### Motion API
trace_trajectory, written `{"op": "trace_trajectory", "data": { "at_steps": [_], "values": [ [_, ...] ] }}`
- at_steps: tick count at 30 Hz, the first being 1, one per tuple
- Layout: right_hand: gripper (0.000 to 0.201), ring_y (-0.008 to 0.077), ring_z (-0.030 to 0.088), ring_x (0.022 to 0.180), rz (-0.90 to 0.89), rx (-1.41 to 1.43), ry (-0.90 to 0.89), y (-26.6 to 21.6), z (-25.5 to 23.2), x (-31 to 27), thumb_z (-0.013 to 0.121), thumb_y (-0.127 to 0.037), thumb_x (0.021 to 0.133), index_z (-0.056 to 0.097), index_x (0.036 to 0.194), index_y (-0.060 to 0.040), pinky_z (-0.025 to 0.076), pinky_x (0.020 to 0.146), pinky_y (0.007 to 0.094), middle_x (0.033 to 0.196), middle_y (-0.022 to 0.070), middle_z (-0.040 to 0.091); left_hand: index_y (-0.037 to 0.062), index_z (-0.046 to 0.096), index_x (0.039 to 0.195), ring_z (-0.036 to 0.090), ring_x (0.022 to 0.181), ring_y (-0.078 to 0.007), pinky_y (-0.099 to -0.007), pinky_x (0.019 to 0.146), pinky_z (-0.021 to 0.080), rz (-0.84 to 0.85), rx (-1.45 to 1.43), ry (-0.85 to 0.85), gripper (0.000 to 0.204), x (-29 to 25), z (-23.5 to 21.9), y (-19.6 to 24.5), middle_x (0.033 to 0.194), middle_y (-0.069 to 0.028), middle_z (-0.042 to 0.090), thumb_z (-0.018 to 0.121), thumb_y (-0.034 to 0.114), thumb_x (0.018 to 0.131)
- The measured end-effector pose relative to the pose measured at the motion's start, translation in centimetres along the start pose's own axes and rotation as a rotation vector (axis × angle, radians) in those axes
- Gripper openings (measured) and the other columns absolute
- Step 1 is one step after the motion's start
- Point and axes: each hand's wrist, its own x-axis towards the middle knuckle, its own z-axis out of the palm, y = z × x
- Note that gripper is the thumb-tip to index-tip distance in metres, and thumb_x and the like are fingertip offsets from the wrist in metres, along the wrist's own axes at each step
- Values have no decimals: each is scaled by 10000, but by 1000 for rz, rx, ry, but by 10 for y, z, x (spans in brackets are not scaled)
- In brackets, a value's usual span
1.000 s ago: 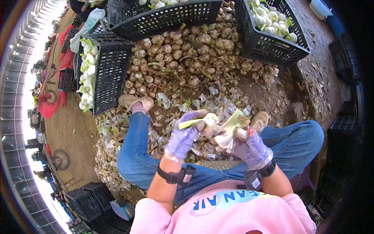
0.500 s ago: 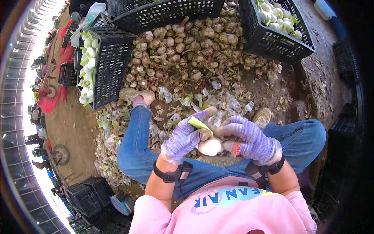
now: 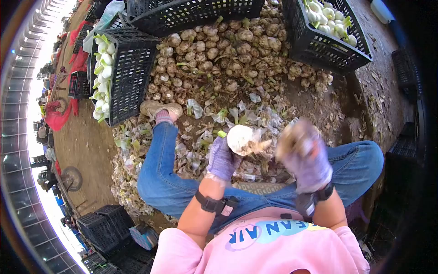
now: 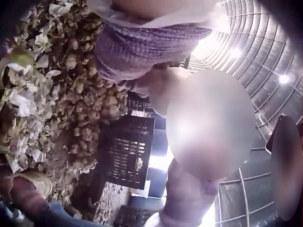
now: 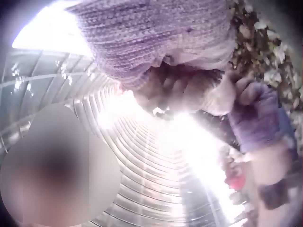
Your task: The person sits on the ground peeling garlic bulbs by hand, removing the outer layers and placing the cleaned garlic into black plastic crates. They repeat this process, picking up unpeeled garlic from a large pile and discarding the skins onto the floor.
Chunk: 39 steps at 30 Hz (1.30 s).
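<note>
My left hand (image 3: 222, 160), in a purple knit glove, grips a white garlic bulb (image 3: 240, 138) by its short green cut stem (image 3: 221, 134). Stringy brown roots stick out from the bulb's right side. My right hand (image 3: 303, 157), gloved alike with a dirty fingertip area and an orange-red patch near the thumb, is motion-blurred to the right of the bulb. In the right wrist view its fingers (image 5: 175, 92) look bent close by the bulb (image 5: 222, 98), which the left hand (image 5: 255, 116) holds. I cannot tell whether the right hand holds anything.
Unpeeled garlic (image 3: 210, 59) lies heaped ahead, with husk scraps (image 3: 182, 169) around the feet. Black crates of cleaned garlic stand left (image 3: 132, 77) and right (image 3: 333, 50); another crate (image 3: 196, 18) is behind the heap. More crates (image 3: 102, 228) sit at lower left.
The right hand pulled leafy husk from the bulb, came back against it, then moved away to the right. The left hand turned the bulb; its roots now point right.
</note>
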Motion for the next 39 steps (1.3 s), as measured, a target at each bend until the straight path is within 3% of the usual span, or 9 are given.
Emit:
{"op": "trace_trajectory", "data": {
  "at_steps": [2, 7, 8, 10, 17, 23, 31, 34, 39],
  "values": [
    [311, 145, 560, 904, -101, 272, 140, -10, -3, 13, 644, -134, 821, 527, 1098, -59, 462, 792, 299, 966, 36, 579, 42, 554, 1040, 632, 769, -146, -249, 528, 538, -15, -3, 76, 251, 1, 3, -3, 917, -72, 632, 551, 235, 879],
    [325, 230, 580, 816, -393, -1270, 6, 2, 12, 21, 669, -47, 738, 544, 1038, -49, 469, 762, 297, 910, 87, 586, 19, 548, 1068, 639, 789, -161, -225, 563, 542, -50, -61, -66, 255, 12, -19, -8, 960, -93, 631, 538, 197, 885],
    [325, 230, 580, 816, -387, -1267, 5, 8, 9, 18, 669, -47, 738, 544, 1038, -49, 469, 762, 297, 910, 87, 586, 30, 554, 1058, 583, 598, -97, -166, 373, 415, 32, 144, 175, 289, -1, 17, -7, 864, -72, 627, 541, 266, 892],
    [272, 249, 573, 779, -410, -1400, -102, 27, -1, 16, 664, -41, 731, 550, 978, -40, 462, 739, 285, 888, 106, 576, 11, 528, 1087, 590, 735, -114, -202, 550, 481, 140, 230, 42, 310, 0, 22, -14, 898, -61, 609, 565, 243, 884],
    [258, 120, 554, 685, -2, -58, 378, 9, -20, 20, 657, -61, 785, 509, 996, -70, 471, 664, 238, 859, 21, 545, 34, 494, 1047, 630, 815, -200, -318, 631, 569, 188, 363, 149, 333, 19, 37, 13, 953, -102, 602, 604, 282, 854],
    [199, 77, 523, 686, 189, -218, 462, 29, -31, 27, 689, -75, 751, 547, 890, -72, 447, 650, 207, 823, -10, 539, 30, 321, 1335, 533, 1102, -314, -370, 795, 559, 406, 18, -741, 569, 25, 155, 78, 1193, -230, 498, 576, 237, 870],
    [233, 78, 535, 754, 305, -347, 502, 46, -77, 38, 710, -101, 727, 589, 911, -26, 450, 669, 223, 845, 15, 582, -5, 439, 1249, 531, 1079, -292, -350, 930, 427, 382, 1171, 138, 594, 251, -37, 62, 1228, -192, 503, 686, 113, 722],
    [357, 127, 542, 923, 430, -410, 487, 46, -84, 41, 679, -112, 778, 543, 1090, -5, 438, 824, 259, 1015, 60, 588, 68, 529, 1193, 494, 1099, -374, -392, 941, 403, 349, 1806, 321, 574, 270, -34, 33, 1189, -244, 500, 694, 283, 687],
    [428, 171, 521, 1057, 459, -429, 428, 43, -79, 51, 641, -139, 820, 493, 1198, -2, 408, 917, 299, 1144, 98, 556, 136, 599, 1112, 496, 1069, -388, -399, 904, 423, 534, 1757, 524, 413, 298, -31, 6, 1153, -242, 505, 672, 272, 729]
  ]
}}
